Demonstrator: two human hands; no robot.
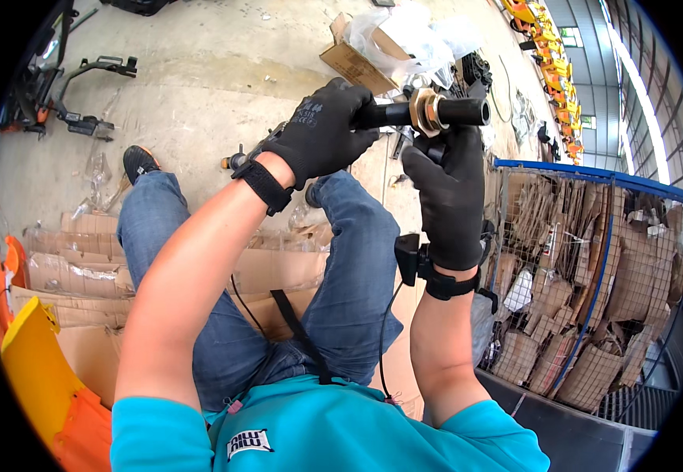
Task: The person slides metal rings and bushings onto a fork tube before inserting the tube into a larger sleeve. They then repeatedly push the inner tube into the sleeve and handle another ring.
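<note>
A black cylindrical shaft (pixel 394 116) is held up in front of me, roughly level. Brass-coloured hex nuts (pixel 426 110) sit around it toward the right, and beyond them a black hollow end (pixel 467 112) points right. My left hand (pixel 322 130), in a black glove, is closed around the shaft's left end. Just below the nuts my right hand (pixel 450 200), gloved too, has its fingers curled up against the shaft's right part. Its palm side and part of its grip are hidden.
An open cardboard box (pixel 361 67) with clear plastic stands ahead. To the right is a blue-framed mesh cage (pixel 593 275) full of flattened cardboard. Black metal frames (pixel 82 102) lie at the far left. Yellow and orange panels (pixel 42 370) are close on my left. Cardboard sheets (pixel 78 275) lie underfoot.
</note>
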